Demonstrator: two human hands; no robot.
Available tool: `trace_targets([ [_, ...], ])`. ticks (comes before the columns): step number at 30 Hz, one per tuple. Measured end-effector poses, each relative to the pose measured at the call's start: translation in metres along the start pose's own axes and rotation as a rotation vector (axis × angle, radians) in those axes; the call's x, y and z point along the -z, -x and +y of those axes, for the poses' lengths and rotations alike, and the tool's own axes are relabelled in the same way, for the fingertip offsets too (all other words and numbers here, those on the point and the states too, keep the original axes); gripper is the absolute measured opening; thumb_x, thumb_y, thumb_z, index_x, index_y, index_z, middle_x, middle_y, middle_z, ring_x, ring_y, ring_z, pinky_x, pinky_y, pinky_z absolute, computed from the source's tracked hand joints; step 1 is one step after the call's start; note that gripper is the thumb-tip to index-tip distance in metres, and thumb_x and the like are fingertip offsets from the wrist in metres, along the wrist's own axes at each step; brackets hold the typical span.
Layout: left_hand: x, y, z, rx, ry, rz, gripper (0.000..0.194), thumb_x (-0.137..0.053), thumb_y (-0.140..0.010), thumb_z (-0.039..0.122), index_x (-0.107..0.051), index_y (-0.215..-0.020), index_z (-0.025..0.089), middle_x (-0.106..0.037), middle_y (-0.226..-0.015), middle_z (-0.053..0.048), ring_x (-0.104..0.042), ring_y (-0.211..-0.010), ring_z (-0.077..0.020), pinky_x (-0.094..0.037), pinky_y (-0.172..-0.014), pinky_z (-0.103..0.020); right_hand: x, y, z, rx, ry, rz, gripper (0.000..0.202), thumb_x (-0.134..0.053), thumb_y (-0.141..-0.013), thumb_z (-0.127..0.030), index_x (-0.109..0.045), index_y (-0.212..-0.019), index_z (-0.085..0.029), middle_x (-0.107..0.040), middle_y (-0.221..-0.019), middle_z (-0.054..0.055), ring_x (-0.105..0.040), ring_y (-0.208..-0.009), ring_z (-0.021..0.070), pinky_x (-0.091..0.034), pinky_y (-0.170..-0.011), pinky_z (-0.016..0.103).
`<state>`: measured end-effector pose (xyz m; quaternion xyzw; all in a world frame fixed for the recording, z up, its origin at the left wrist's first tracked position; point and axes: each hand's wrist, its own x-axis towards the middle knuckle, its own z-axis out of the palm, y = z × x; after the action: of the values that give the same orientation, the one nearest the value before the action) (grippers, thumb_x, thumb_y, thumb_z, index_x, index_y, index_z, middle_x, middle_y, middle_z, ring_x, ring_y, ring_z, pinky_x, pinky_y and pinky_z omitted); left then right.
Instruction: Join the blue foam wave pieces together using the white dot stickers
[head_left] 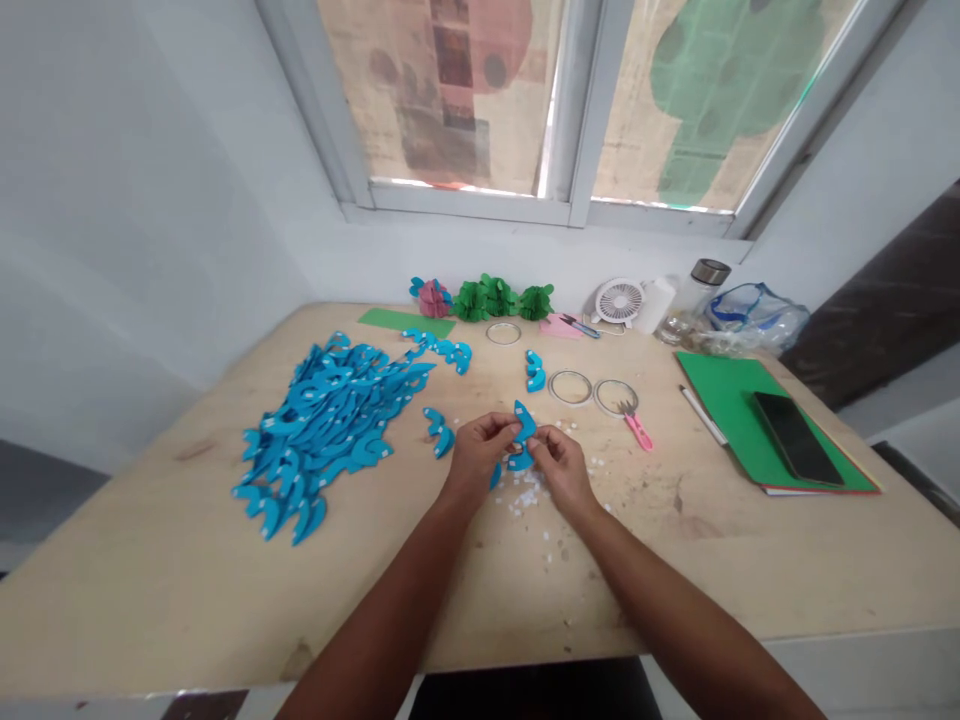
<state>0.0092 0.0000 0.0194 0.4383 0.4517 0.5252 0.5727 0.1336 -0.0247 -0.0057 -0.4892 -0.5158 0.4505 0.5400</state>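
Note:
Between my two hands is a blue curved cutout, raised a little off the table. My left hand pinches its left side with thumb and fingers. On its lower right, my right hand closes thumb and fingertips. More blue shows just below, partly covered by the hands. Small white scraps lie scattered on the wood under them. Left of my left hand rests a separate blue cutout with white squares on it. Farther left spreads a large pile of blue cutouts, many also bearing white squares.
Beyond the hands lie metal rings and pink-handled scissors. Green paper flowers, a small white fan and a bottle line the wall. A black phone rests on a green folder at right.

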Motion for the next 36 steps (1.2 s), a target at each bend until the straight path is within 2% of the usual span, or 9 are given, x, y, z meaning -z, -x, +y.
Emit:
trace_targets([
  [3, 0.000, 0.001, -0.002, -0.031, -0.058, -0.026, 0.021, -0.068, -0.060, 0.029, -0.069, -0.075, 0.013, -0.067, -0.068, -0.002, -0.056, -0.055, -0.0113, -0.046, -0.053, -0.023, 0.001, 0.000, -0.002, 0.034, 0.007, 0.049, 0.022, -0.055, -0.075, -0.037, -0.060, -0.082, -0.017, -0.058, -0.066, -0.001, -0.050, -0.058, 0.0122, -0.039, -0.053, 0.023],
  [7, -0.001, 0.003, -0.004, -0.094, -0.184, -0.116, 0.023, -0.066, -0.064, 0.029, -0.068, -0.080, 0.014, -0.068, -0.073, -0.004, -0.060, -0.061, -0.0142, -0.048, -0.055, -0.024, 0.003, -0.002, -0.004, 0.065, -0.001, 0.102, 0.020, -0.056, -0.075, -0.037, -0.060, -0.077, -0.017, -0.058, -0.064, -0.001, -0.051, -0.057, 0.0124, -0.040, -0.053, 0.023],
  [9, -0.003, 0.005, -0.003, -0.159, -0.241, -0.113, 0.023, -0.064, -0.067, 0.029, -0.067, -0.084, 0.014, -0.068, -0.076, -0.004, -0.061, -0.063, -0.0146, -0.049, -0.056, -0.025, 0.003, -0.002, -0.005, 0.082, 0.016, 0.122, 0.020, -0.055, -0.076, -0.036, -0.061, -0.075, -0.017, -0.056, -0.061, -0.001, -0.049, -0.055, 0.0121, -0.040, -0.053, 0.023],
  [11, -0.004, 0.008, -0.002, -0.285, -0.336, -0.051, 0.020, -0.062, -0.070, 0.027, -0.065, -0.087, 0.015, -0.067, -0.076, -0.003, -0.061, -0.064, -0.0142, -0.049, -0.058, -0.026, 0.004, -0.001, -0.008, 0.113, 0.063, 0.139, 0.020, -0.055, -0.076, -0.035, -0.061, -0.075, -0.017, -0.056, -0.061, -0.001, -0.049, -0.056, 0.0122, -0.040, -0.054, 0.023],
  [15, -0.005, 0.012, 0.001, -0.669, -0.620, 0.124, 0.010, -0.058, -0.075, 0.020, -0.064, -0.082, 0.016, -0.066, -0.077, -0.004, -0.060, -0.071, -0.0143, -0.049, -0.066, -0.027, 0.004, 0.002, -0.012, 0.175, 0.161, 0.168, 0.017, -0.054, -0.077, -0.032, -0.062, -0.076, -0.017, -0.056, -0.063, 0.000, -0.049, -0.060, 0.0129, -0.041, -0.057, 0.023],
  [17, -0.005, 0.013, 0.001, -0.814, -0.705, 0.138, 0.008, -0.056, -0.078, 0.019, -0.063, -0.080, 0.017, -0.065, -0.079, -0.005, -0.060, -0.076, -0.0153, -0.048, -0.070, -0.028, 0.003, 0.003, -0.013, 0.190, 0.183, 0.179, 0.017, -0.053, -0.077, -0.030, -0.062, -0.078, -0.017, -0.057, -0.064, 0.000, -0.050, -0.061, 0.0131, -0.041, -0.058, 0.023],
  [19, -0.005, 0.012, -0.001, -0.883, -0.748, 0.119, 0.009, -0.055, -0.079, 0.018, -0.063, -0.079, 0.017, -0.065, -0.080, -0.006, -0.060, -0.079, -0.0160, -0.048, -0.072, -0.029, 0.003, 0.003, -0.013, 0.197, 0.197, 0.182, 0.017, -0.053, -0.077, -0.030, -0.062, -0.080, -0.016, -0.058, -0.066, 0.000, -0.051, -0.062, 0.0131, -0.042, -0.059, 0.023],
  [27, -0.003, 0.010, -0.006, -0.841, -0.850, 0.092, 0.013, -0.052, -0.081, 0.023, -0.064, -0.083, 0.018, -0.067, -0.080, -0.007, -0.060, -0.079, -0.0178, -0.047, -0.074, -0.030, 0.004, 0.005, -0.012, 0.251, 0.332, 0.159, 0.018, -0.051, -0.078, -0.028, -0.064, -0.085, -0.018, -0.060, -0.069, 0.002, -0.053, -0.065, 0.0150, -0.043, -0.064, 0.026],
  [36, -0.001, 0.010, -0.006, -0.813, -0.844, 0.069, 0.016, -0.050, -0.082, 0.022, -0.066, -0.083, 0.018, -0.068, -0.079, -0.007, -0.061, -0.078, -0.0179, -0.046, -0.074, -0.030, 0.003, 0.006, -0.009, 0.345, 0.444, 0.157, 0.018, -0.050, -0.080, -0.026, -0.064, -0.087, -0.018, -0.062, -0.074, 0.005, -0.055, -0.067, 0.0171, -0.042, -0.068, 0.029],
])
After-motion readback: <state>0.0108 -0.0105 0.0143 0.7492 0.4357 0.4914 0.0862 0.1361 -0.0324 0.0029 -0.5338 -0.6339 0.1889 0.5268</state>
